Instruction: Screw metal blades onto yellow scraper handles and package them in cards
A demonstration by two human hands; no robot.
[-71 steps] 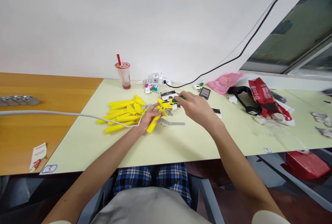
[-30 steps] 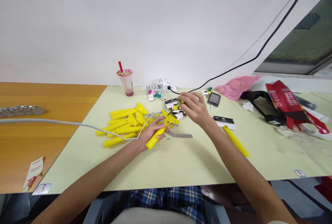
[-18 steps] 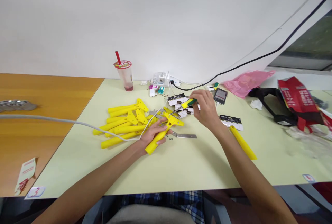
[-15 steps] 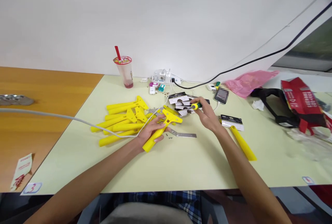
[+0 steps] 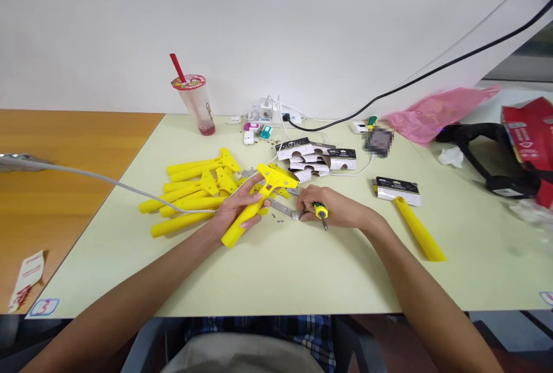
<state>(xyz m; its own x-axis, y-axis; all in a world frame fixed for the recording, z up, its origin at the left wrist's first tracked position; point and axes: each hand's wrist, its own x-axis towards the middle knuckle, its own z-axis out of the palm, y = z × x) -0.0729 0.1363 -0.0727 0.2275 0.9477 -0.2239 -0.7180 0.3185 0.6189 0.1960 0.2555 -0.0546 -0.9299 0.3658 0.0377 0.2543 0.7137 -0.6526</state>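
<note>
My left hand [image 5: 233,207] is closed around the handle of a yellow scraper [image 5: 244,220], whose wide head points up and away from me. Tucked in my closed right hand [image 5: 339,207] is a short green and yellow screwdriver [image 5: 321,211], its tip pointing down toward me. The fingertips of that hand are at the end of a bent metal strip [image 5: 280,207] lying on the table; whether they pinch it is hard to tell. A few small screws [image 5: 280,221] lie just in front of the strip. Behind my left hand, several more yellow scrapers [image 5: 184,203] form a pile.
Black and white card sleeves [image 5: 309,159] are heaped behind my hands. Another yellow scraper [image 5: 419,229] with a card sleeve lies to the right. Farther back are a drink cup [image 5: 196,108], a power strip [image 5: 289,115] and a phone [image 5: 379,141]. A grey cable [image 5: 108,181] crosses the left side.
My right hand has come down from the card sleeves to the metal strip, and the screwdriver has turned from pointing left to pointing down. My left hand still holds the scraper.
</note>
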